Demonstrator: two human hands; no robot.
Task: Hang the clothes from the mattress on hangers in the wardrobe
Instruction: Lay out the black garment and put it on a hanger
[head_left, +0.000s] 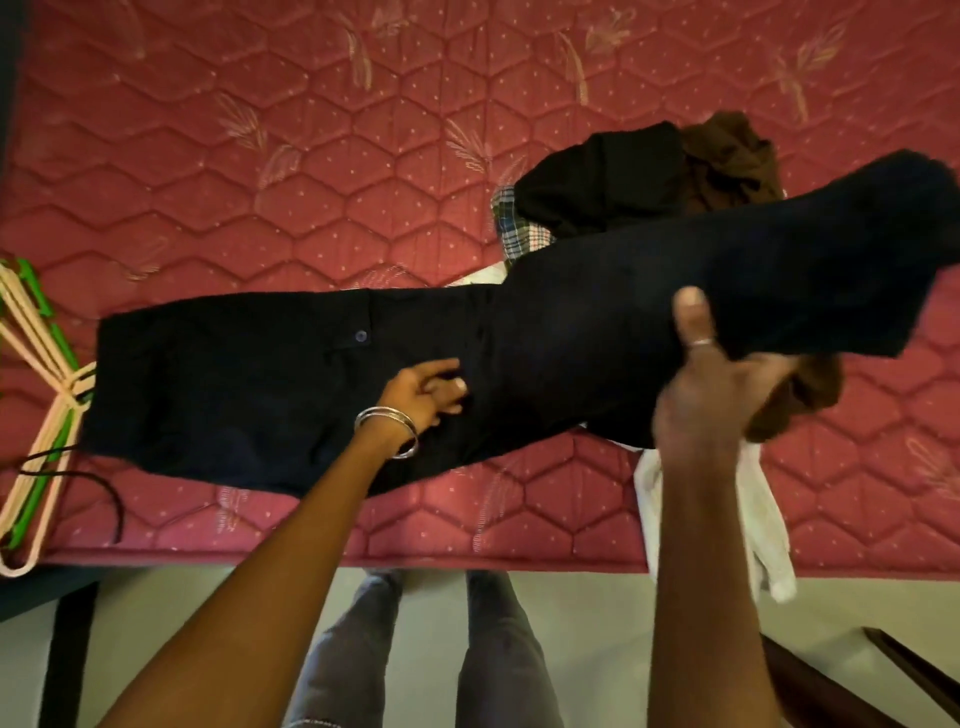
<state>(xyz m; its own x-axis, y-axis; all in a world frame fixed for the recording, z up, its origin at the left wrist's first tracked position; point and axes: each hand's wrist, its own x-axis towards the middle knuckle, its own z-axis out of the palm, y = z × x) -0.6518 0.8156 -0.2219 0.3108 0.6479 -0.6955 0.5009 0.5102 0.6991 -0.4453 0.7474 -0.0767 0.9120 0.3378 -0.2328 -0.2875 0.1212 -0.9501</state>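
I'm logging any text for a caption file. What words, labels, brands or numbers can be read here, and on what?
None can be read.
Trousers: no label or brand shows, only a plain button.
Mattress: leaf and dot pattern, no writing.
Hangers: no markings visible.
Clothes pile: checked cloth, no print or tag legible.

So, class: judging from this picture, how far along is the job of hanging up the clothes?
Nothing looks hung yet. In hand: the right hand lifts one end of the dark trousers while the left hand rests on them. Left: the hangers lie unused, and a pile of clothes waits on the mattress.
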